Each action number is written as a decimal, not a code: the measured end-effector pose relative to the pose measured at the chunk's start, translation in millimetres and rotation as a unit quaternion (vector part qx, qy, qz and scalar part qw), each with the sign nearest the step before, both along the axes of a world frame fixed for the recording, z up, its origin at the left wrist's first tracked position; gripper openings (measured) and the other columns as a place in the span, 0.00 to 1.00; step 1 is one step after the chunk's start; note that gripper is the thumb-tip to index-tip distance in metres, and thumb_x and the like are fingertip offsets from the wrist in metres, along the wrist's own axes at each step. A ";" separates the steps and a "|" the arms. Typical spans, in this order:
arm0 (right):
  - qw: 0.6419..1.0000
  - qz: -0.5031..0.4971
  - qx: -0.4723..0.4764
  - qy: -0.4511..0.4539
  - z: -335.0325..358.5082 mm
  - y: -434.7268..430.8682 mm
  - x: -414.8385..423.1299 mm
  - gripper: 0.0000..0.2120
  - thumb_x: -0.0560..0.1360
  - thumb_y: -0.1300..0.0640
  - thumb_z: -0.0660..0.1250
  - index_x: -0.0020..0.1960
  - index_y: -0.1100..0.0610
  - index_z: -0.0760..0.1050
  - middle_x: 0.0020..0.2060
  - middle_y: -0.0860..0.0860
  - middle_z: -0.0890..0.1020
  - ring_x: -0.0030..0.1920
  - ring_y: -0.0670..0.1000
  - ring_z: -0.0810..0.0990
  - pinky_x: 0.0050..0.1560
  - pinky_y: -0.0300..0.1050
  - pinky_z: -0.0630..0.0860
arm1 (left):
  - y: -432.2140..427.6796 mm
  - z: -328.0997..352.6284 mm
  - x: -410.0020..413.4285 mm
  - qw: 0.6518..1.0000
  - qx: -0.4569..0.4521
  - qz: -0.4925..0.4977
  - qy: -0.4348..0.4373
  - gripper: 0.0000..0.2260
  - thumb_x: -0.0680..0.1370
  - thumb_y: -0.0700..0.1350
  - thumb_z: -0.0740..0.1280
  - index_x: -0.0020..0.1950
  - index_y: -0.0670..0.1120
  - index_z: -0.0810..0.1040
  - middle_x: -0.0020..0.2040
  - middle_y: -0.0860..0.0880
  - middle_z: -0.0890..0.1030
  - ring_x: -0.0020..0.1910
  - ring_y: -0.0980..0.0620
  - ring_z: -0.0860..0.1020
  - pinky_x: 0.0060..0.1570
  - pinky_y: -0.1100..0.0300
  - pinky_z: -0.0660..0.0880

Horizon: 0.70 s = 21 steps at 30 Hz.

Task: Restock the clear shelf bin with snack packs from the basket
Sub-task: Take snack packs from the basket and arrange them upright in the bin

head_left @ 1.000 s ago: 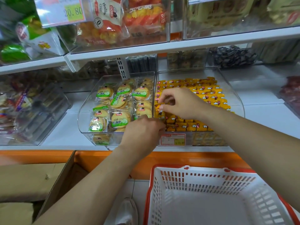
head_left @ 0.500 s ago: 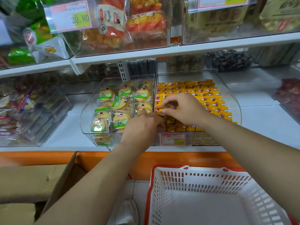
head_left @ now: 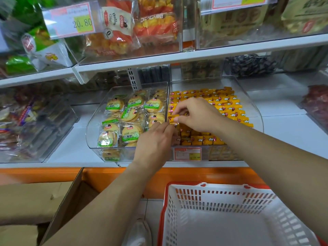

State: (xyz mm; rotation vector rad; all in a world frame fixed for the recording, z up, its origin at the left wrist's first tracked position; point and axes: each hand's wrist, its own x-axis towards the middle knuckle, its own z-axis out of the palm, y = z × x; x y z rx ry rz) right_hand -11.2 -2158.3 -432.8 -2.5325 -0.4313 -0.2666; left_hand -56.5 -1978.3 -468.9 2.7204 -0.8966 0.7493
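A single yellow pack (head_left: 172, 119) is held over the front left corner of the bin (head_left: 255, 110), just above the packs (head_left: 229, 108) already lying there in rows. The right hand (head_left: 197, 115) pinches its far end between thumb and fingertip, palm down. The left hand (head_left: 156, 141) comes up from below with curled fingers and nips the near end. With both ends held like this the pack lies level and lined up with the rows, so I'd guess it is being squared up before going into the gap at the front, where the layer looks lower than at the back.

The rows run neatly across the bin with all the labels facing the same way, which is likely why this pack gets such careful handling rather than a toss. A price tag (head_left: 187, 153) is fixed to the bin's front wall.

To the left, touching it, stands a second clear bin of round biscuits (head_left: 127, 118), and the left wrist crosses that bin's front corner. Both bins sit on the white shelf (head_left: 284, 128).

Below, near the person's legs, the basket (head_left: 221, 197) waits within easy reach. I can see no packs in the part of it that shows, so the restocking looks close to finished. A cardboard box (head_left: 62, 201) stands open beside it.
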 end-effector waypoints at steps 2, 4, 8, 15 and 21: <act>0.999 -0.001 0.016 0.033 4.0 -2.0 4.1 0.04 0.74 0.48 0.73 0.49 0.45 0.82 0.40 0.41 0.84 0.45 0.42 0.81 0.49 0.48 0.80 | 1.2 -1.2 1.1 1.000 -0.007 -0.001 -0.006 0.09 0.69 0.35 0.79 0.45 0.44 0.83 0.41 0.47 0.83 0.39 0.44 0.80 0.23 0.54 0.75; 0.998 0.005 -0.006 0.055 6.0 -2.3 8.0 0.04 0.73 0.48 0.74 0.47 0.44 0.82 0.38 0.40 0.84 0.43 0.41 0.81 0.48 0.48 0.80 | 2.5 -3.0 2.0 1.000 -0.007 -0.008 -0.014 0.07 0.70 0.36 0.78 0.45 0.44 0.84 0.41 0.47 0.84 0.38 0.44 0.80 0.23 0.53 0.75; 0.990 0.015 -0.122 0.067 -12.8 2.3 2.0 0.04 0.75 0.51 0.71 0.48 0.42 0.81 0.44 0.41 0.82 0.51 0.47 0.80 0.48 0.50 0.79 | -0.5 -3.6 2.7 0.999 0.030 0.020 -0.005 0.04 0.72 0.40 0.79 0.44 0.47 0.87 0.40 0.50 0.84 0.38 0.46 0.78 0.24 0.57 0.73; 0.987 0.033 -0.154 0.043 -29.1 -1.4 -9.7 0.10 0.80 0.46 0.63 0.55 0.44 0.82 0.52 0.46 0.77 0.58 0.52 0.70 0.51 0.54 0.73 | 2.6 7.3 3.1 0.997 0.051 0.003 0.051 0.08 0.82 0.45 0.67 0.52 0.49 0.87 0.50 0.52 0.85 0.48 0.46 0.76 0.39 0.49 0.78; 0.987 -0.130 -0.092 0.017 -34.0 -53.2 -43.7 0.29 0.76 0.32 0.51 0.75 0.39 0.63 0.71 0.46 0.68 0.71 0.53 0.66 0.68 0.53 0.67 | -47.9 -3.0 -25.8 0.984 -0.056 0.006 0.167 0.21 0.84 0.48 0.63 0.75 0.43 0.72 0.74 0.42 0.74 0.74 0.41 0.70 0.70 0.48 0.70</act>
